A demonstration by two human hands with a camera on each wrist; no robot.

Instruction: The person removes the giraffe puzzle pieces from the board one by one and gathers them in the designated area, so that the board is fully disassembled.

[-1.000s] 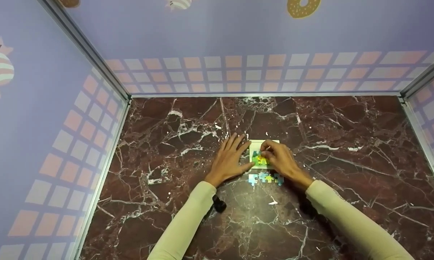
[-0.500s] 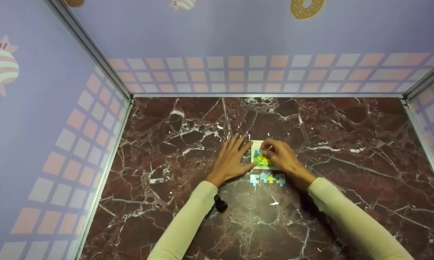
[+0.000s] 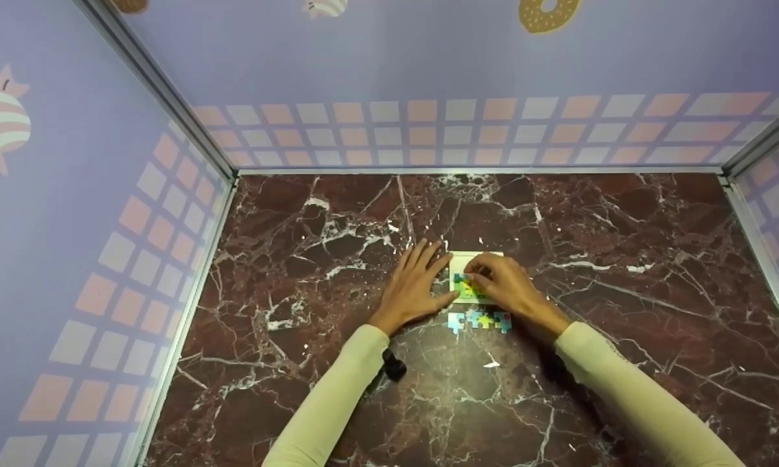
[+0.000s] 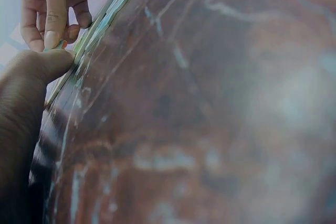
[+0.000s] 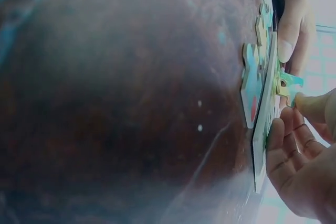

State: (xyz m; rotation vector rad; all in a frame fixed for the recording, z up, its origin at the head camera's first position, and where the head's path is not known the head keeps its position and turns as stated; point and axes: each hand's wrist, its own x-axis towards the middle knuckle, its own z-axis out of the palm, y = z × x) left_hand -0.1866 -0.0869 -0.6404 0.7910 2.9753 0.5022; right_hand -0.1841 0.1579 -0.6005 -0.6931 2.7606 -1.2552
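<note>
In the head view, a pale puzzle board (image 3: 477,257) lies flat on the table, its lower part filled with green and yellow jigsaw pieces. My right hand (image 3: 509,285) is over it and covers its right side. Thumb and fingertips pinch a blue and yellow jigsaw piece (image 5: 292,85), which stands tilted up from the board in the right wrist view. My left hand (image 3: 414,285) rests on the table with fingers spread, its thumb at the board's left edge. Several loose jigsaw pieces (image 3: 484,321) lie in a row just in front of the board.
The dark red marbled table (image 3: 337,259) is bounded by a purple back wall (image 3: 421,58) and a left wall (image 3: 58,214). A small black object (image 3: 394,367) shows beside my left wrist. A white scrap-like mark (image 3: 491,364) lies nearer me.
My right fingers have shifted slightly left over the board with the jigsaw piece. My left hand and the row of loose pieces stay in place.
</note>
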